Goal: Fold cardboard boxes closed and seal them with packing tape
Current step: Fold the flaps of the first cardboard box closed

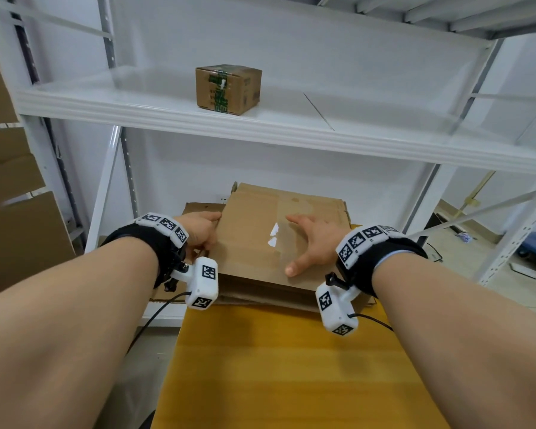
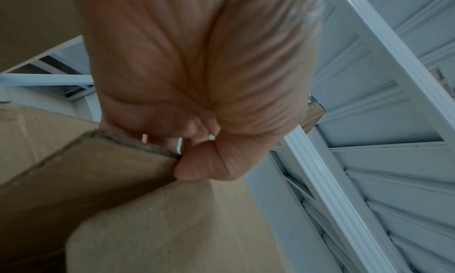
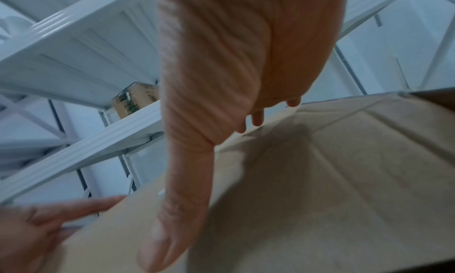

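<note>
Left hand (image 1: 200,230) pinches the flat box's (image 1: 270,243) edge; right hand (image 1: 311,241) lies spread on top. Best lift evenly, keeping the stack (image 1: 260,297) down.

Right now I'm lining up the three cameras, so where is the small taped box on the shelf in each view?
Head: the small taped box stands on the white shelf, upper centre.
Left wrist: not clearly in it; only a cardboard sliver shows at the right edge.
Right wrist: left of centre, beside the right hand.
Shared landmark: the white shelf's ribbed front edge.
</note>
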`<action>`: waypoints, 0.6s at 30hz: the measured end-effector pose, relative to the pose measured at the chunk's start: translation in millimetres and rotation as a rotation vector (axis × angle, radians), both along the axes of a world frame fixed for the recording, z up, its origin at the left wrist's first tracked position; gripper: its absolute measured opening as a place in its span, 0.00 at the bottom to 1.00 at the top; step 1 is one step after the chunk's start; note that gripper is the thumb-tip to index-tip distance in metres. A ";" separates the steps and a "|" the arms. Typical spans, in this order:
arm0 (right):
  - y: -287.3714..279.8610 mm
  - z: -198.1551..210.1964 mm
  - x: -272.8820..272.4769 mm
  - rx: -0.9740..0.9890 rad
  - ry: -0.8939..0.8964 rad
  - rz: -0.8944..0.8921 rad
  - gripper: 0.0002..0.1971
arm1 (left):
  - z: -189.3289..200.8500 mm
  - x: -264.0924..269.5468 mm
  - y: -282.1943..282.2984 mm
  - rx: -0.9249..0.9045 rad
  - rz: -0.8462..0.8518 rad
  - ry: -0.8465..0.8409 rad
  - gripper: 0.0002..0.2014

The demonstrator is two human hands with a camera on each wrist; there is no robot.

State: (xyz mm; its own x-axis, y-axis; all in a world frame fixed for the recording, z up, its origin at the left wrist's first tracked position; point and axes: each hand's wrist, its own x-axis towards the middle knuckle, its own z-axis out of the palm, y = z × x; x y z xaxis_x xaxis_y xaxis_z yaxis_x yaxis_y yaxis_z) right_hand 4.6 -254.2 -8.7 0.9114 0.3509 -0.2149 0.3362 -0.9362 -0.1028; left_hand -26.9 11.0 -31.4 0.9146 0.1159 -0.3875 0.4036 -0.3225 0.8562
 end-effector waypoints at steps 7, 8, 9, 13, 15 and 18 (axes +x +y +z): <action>17.4 -6.7 -18.0 -0.192 -0.165 0.106 0.73 | 3.8 -1.0 -7.5 -0.005 0.005 -0.015 0.44; 20.0 -7.9 -19.9 -0.212 -0.170 0.128 0.74 | 4.3 -1.5 -7.6 -0.001 0.010 -0.015 0.44; 22.2 -8.6 -22.8 -0.230 -0.173 0.145 0.74 | 4.3 -2.0 -7.4 0.006 0.012 -0.015 0.45; 28.5 -8.3 -32.2 -0.261 -0.163 0.170 0.71 | 4.9 -6.8 -7.2 0.032 0.028 -0.034 0.43; 31.7 -4.0 -34.9 -0.253 -0.130 0.168 0.66 | 7.9 -10.4 -8.6 0.060 0.023 -0.051 0.39; 37.8 8.5 -39.0 -0.213 -0.014 0.135 0.59 | 9.7 -11.4 -7.4 0.084 0.039 -0.053 0.35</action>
State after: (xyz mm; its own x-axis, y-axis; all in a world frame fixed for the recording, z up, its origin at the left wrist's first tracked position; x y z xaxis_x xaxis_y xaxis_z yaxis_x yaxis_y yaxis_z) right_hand -34.4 -216.4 -0.2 0.8628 0.4175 -0.2850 0.4594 -0.8829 0.0975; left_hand -38.3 3.6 -21.7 0.9276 0.1813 -0.3265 0.3723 -0.3787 0.8474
